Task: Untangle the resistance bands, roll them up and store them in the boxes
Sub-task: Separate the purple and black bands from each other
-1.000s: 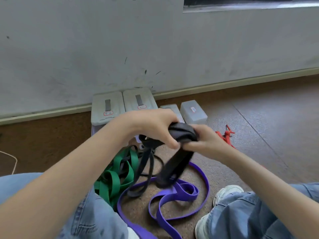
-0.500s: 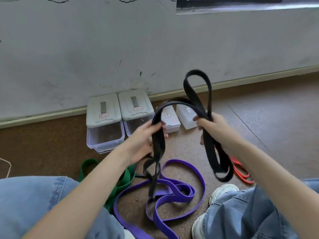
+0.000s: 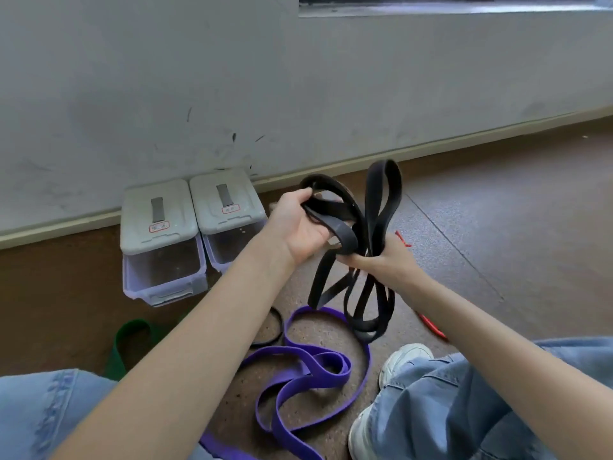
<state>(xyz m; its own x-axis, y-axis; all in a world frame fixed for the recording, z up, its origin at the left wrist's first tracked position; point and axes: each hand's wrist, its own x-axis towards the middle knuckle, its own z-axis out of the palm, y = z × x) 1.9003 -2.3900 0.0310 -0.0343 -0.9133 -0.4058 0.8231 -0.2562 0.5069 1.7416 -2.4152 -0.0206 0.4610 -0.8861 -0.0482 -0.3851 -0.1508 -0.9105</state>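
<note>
A: What is seen in the head view, taking the two boxes (image 3: 190, 240) against the wall as the landmark?

B: Just to the right of the boxes, and raised above the floor, the black band (image 3: 371, 247) is held in both hands. The left hand (image 3: 306, 229) is turned palm-up, with several loops gathered across the palm and the thumb and fingers curled round them. The right hand (image 3: 376, 260) is closed on the strands lower down, where they cross; from there long loops hang toward the floor and one loop stands up above the hands.

A: And the other bands?

B: In front of the boxes, nearer the person, the purple band (image 3: 311, 370) is spread on the floor in loose curves. The green band (image 3: 127, 343) is seen below the left box, partly hidden by a knee. A thin black loop (image 3: 272, 330) lies beside the purple one; whether it belongs to the held band cannot be told. A red band (image 3: 431, 327) is glimpsed well to the right of the boxes, behind the right forearm.

A: Which step is judged to be in hand?

B: Untangling, it seems, or at most the start of gathering; no neat roll is formed yet, and both boxes are shut with nothing visibly stored.

A: What is called for next?

B: The crossed strands probably need to be separated and laid flat, so that the band can be coiled evenly before a box lid is opened.
</note>
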